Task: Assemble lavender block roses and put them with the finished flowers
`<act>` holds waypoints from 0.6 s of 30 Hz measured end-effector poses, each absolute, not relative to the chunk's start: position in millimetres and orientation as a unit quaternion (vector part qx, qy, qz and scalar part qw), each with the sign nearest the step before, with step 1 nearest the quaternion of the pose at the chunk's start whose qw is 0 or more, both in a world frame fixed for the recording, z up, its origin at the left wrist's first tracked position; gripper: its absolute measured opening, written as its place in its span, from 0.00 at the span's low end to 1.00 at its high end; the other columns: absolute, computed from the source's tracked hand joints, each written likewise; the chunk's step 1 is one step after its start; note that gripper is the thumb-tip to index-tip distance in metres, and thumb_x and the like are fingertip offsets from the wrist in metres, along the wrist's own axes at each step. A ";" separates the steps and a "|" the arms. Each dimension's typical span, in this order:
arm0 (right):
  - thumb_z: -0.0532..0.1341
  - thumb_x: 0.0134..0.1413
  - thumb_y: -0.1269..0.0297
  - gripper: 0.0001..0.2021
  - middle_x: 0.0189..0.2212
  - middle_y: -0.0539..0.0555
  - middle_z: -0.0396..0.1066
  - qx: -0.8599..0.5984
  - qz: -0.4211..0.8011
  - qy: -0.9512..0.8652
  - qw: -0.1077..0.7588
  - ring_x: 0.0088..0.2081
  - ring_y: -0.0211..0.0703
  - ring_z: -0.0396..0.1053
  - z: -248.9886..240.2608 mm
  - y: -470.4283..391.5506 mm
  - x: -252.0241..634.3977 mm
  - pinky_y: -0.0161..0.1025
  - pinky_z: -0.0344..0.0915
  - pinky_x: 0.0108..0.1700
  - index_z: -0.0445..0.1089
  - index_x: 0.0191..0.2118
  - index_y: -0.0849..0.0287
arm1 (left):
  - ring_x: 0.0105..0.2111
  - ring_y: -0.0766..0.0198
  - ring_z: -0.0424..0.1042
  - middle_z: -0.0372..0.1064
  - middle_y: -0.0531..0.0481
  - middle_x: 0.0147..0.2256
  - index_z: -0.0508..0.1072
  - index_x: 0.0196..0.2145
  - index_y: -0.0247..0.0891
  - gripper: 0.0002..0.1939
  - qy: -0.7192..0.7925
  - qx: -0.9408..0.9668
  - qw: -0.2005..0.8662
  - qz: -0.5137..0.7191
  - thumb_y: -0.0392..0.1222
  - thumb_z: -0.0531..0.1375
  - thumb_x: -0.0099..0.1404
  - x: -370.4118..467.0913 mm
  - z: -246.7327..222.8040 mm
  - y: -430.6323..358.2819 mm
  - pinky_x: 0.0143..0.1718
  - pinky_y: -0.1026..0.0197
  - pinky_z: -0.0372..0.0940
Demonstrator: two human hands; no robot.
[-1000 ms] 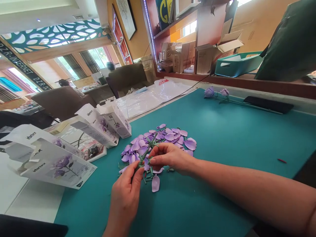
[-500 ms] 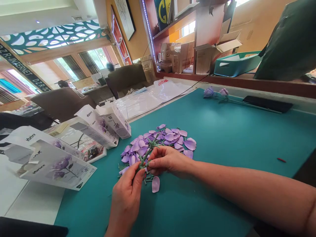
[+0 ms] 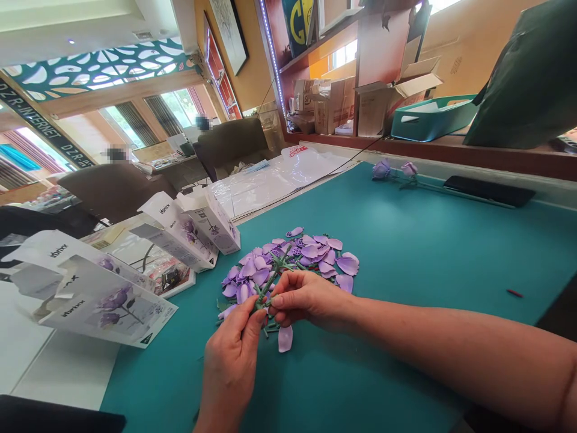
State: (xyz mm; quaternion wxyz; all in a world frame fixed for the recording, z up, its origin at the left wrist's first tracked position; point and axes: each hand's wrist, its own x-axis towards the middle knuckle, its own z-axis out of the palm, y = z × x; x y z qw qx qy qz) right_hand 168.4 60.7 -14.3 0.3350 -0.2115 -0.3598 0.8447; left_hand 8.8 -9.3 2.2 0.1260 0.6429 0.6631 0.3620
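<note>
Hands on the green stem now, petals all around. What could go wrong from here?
The left hand and right hand pinch the green stem by the petal pile; a slip might drop a small part among the petals.
The single pale petal lies close below the fingers and could get brushed aside.
The small red piece sits off alone and might be overlooked.
</note>
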 end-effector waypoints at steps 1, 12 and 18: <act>0.75 0.31 0.63 0.21 0.22 0.49 0.74 -0.212 0.845 -0.359 0.336 0.23 0.34 0.72 -14.0 60.3 168.5 0.31 0.69 0.28 0.63 0.27 0.63 | 0.35 0.57 0.75 0.78 0.47 0.37 0.76 0.44 0.39 0.24 0.664 0.641 0.127 0.362 0.57 0.53 0.61 9.2 2.4 -9.3 0.37 0.58 0.70; 0.75 0.29 0.62 0.21 0.21 0.49 0.73 -0.219 0.840 -0.361 0.342 0.23 0.34 0.72 -12.6 58.5 167.6 0.32 0.70 0.28 0.64 0.27 0.63 | 0.35 0.57 0.76 0.78 0.47 0.36 0.76 0.44 0.40 0.23 0.662 0.641 0.119 0.369 0.57 0.53 0.61 11.2 0.6 -9.6 0.37 0.57 0.70; 0.75 0.27 0.62 0.22 0.20 0.49 0.73 -0.228 0.837 -0.362 0.341 0.22 0.34 0.72 -9.7 57.2 167.8 0.32 0.70 0.27 0.64 0.27 0.63 | 0.34 0.57 0.76 0.78 0.48 0.35 0.76 0.44 0.41 0.22 0.653 0.650 0.110 0.372 0.56 0.53 0.62 11.8 -0.9 -8.9 0.37 0.56 0.70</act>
